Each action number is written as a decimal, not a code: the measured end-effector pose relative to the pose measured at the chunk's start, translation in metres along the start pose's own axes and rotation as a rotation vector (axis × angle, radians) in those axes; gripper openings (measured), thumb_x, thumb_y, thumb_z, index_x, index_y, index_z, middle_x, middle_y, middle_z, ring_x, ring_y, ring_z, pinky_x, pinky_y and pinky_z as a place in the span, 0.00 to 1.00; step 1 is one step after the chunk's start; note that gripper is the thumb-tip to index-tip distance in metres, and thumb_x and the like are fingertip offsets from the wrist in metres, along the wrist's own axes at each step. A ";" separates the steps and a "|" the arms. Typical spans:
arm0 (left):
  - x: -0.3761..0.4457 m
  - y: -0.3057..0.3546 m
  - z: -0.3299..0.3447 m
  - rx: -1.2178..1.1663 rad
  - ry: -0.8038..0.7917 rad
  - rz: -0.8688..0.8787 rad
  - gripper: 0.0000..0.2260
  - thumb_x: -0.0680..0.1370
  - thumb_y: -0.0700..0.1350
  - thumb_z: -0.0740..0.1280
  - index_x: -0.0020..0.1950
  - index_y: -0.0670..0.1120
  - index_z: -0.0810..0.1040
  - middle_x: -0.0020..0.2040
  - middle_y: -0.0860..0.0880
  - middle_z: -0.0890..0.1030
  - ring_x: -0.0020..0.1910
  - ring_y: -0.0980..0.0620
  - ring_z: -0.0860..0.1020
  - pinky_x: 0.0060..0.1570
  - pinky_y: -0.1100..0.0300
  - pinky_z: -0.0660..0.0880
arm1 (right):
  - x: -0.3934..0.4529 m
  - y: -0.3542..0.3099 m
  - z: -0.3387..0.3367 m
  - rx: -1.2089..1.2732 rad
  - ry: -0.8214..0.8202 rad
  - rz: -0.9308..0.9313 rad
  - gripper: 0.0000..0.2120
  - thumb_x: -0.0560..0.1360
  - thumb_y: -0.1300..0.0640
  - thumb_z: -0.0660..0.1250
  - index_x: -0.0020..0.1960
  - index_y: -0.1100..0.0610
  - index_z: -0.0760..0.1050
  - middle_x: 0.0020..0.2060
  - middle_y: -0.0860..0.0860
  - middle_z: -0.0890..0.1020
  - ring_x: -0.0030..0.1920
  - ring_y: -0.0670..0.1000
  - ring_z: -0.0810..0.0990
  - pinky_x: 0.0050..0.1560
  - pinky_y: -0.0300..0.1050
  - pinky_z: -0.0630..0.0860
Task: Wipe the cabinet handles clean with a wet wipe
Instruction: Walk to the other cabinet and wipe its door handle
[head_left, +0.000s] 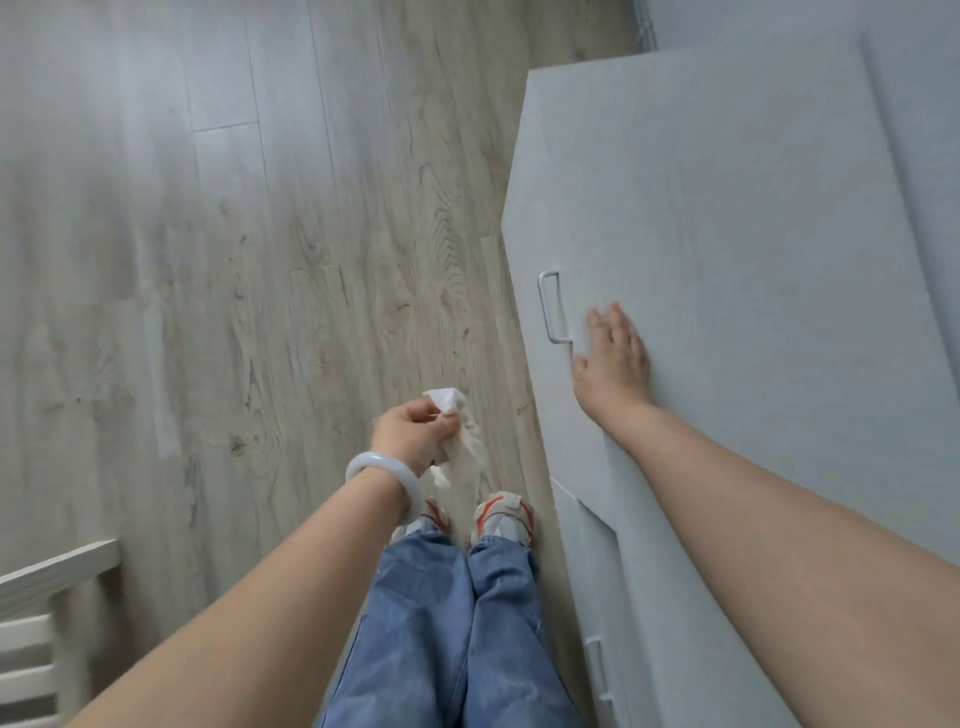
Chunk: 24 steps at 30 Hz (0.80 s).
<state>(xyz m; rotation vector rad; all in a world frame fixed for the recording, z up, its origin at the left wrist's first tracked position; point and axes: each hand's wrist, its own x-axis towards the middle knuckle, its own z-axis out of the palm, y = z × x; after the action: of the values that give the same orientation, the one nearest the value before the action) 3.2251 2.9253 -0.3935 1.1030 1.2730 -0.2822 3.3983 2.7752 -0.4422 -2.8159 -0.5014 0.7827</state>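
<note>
The left hand (415, 431) hangs over the wooden floor (234, 234) with its fingers (447, 423) and thumb pinching a crumpled white wet wipe (462, 452), most of which dangles loose below the grip. The right hand (615, 358) lies flat on the pale cabinet door (727, 208), fingers straight and close together, just right of the upper handle (553, 306). The wipe is well apart from that handle, to its near left, so the step in hand looks like bringing it across to start wiping.

To do this well, I would bunch the loose tail into the palm first (a dangling end only drags along the door), then wrap the damp cloth around the bar and slide it end to end, working into both bent corners where the bar meets the door. The flat right hand can steady the door so it does not swing under the rubbing.

The handle is a slim, rounded metal bar, pale grey, bent into a shallow bracket shape standing off the surface. The door is matt, smooth and light grey. The wipe is soft, thin and creased. A second handle (597, 670) of similar shape sits nearer, on the lower front, and will need the same treatment. The floor is grained, light-toned plank.
</note>
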 end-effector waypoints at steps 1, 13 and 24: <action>-0.017 0.001 0.000 0.007 -0.017 -0.008 0.05 0.77 0.35 0.67 0.49 0.43 0.81 0.53 0.36 0.82 0.55 0.37 0.80 0.59 0.42 0.76 | -0.018 -0.001 -0.004 0.034 -0.100 0.012 0.22 0.79 0.56 0.58 0.72 0.57 0.65 0.76 0.57 0.57 0.75 0.56 0.56 0.73 0.48 0.54; -0.161 0.071 0.026 0.091 -0.168 0.151 0.09 0.75 0.34 0.70 0.54 0.40 0.82 0.41 0.40 0.84 0.42 0.44 0.79 0.45 0.49 0.74 | -0.201 0.025 -0.161 0.776 -0.090 0.349 0.15 0.80 0.55 0.56 0.49 0.62 0.79 0.43 0.52 0.81 0.46 0.52 0.80 0.50 0.45 0.75; -0.259 0.164 0.111 0.282 -0.590 0.495 0.06 0.76 0.30 0.66 0.50 0.34 0.80 0.37 0.38 0.82 0.31 0.47 0.82 0.33 0.58 0.81 | -0.312 0.061 -0.316 0.876 0.439 0.408 0.15 0.81 0.50 0.56 0.51 0.57 0.78 0.48 0.50 0.83 0.51 0.50 0.81 0.55 0.43 0.74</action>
<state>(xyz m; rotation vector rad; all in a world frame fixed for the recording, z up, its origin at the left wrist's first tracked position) 3.3228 2.8210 -0.1002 1.4024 0.4245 -0.3814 3.3301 2.5798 -0.0440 -2.1385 0.4119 0.2861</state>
